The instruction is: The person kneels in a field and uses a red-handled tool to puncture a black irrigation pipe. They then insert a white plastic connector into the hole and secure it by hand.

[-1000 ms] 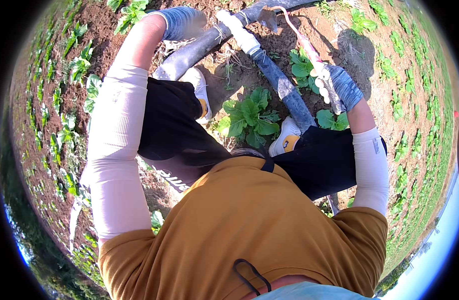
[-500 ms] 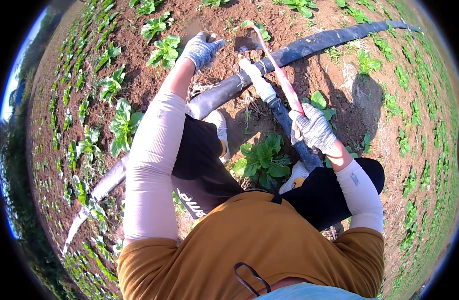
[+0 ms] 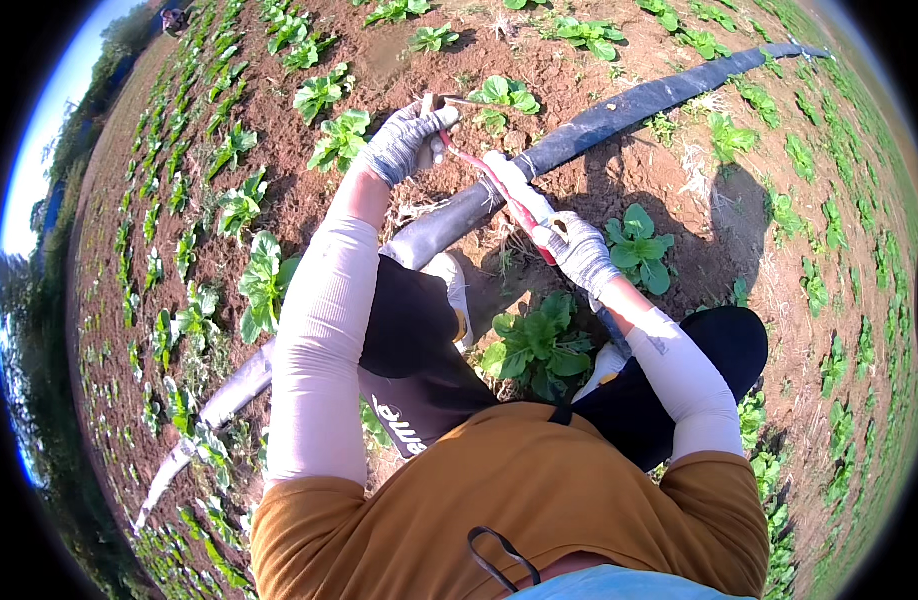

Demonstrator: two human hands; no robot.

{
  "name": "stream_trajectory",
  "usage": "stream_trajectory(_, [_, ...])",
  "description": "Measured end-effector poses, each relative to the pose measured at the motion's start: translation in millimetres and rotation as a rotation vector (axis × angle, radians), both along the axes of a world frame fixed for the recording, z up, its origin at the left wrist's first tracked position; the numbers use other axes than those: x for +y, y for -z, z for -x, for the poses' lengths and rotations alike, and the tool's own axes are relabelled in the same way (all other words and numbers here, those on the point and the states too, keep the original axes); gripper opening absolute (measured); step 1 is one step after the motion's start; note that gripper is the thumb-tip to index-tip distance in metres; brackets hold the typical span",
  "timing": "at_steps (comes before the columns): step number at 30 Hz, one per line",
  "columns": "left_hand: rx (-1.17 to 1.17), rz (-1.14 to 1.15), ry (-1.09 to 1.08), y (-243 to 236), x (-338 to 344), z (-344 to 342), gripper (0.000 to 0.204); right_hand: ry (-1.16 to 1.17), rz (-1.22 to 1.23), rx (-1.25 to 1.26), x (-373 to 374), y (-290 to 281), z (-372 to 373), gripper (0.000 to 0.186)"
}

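A hand hoe with a red handle slants between my two gloved hands, above a white pipe coupling. My right hand is closed on the lower part of its handle. At the far end my left hand has its fingers closed about the hoe's head. The thin blade shows almost edge-on beside those fingers, and the left palm is hidden. Beneath the hoe, the white coupling joins a long dark flat hose running left to far right. A leafy green plant grows between my shoes.
Rows of leafy seedlings stand in the brown soil on both sides. Another plant grows just right of my right hand. A pale stretch of hose lies left of my leg. Trees edge the field at far left.
The hoe has swung its head left and up into my left hand, and its blade has turned edge-on. My right hand has moved left and slightly up with the handle.
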State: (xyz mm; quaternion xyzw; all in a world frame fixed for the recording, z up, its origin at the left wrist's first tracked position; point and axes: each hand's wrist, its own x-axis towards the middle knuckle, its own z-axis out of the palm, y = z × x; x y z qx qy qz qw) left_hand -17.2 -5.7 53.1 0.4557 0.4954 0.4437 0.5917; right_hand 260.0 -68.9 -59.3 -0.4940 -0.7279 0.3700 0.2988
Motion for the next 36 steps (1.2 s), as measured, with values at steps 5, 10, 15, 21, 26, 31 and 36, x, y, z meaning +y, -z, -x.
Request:
stream_trajectory(5, [0.332,-0.144,0.433,-7.0,-13.6,-33.4,0.039,-0.03,0.922,1.097,52.2,-17.8,-7.4,0.068])
stream_trajectory(10, [0.323,-0.125,0.64,15.8,-2.5,-46.0,0.036,0.096,1.004,1.199,47.0,-34.1,13.1,0.056])
stream_trajectory(15, [0.442,0.02,0.73,-8.4,-8.1,-56.0,0.048,0.084,0.993,1.351,32.5,-52.2,17.7,0.027])
stream_trajectory(21, [0.764,0.004,0.344,17.1,-4.8,-82.5,0.06,0.289,1.11,1.254,66.9,3.3,30.9,0.033])
stream_trajectory(26, [0.756,0.146,0.237,7.2,-7.7,-101.1,0.052,0.272,1.103,1.397,75.2,21.8,36.7,0.042])
stream_trajectory(31, [1.139,-0.038,0.092,31.7,-1.9,-103.0,0.055,0.35,1.055,1.508,57.8,4.4,46.8,0.04])
stream_trajectory(36, [1.162,-0.074,0.011,43.4,2.4,-99.0,0.05,0.293,1.077,1.551,49.2,5.7,53.4,0.042])
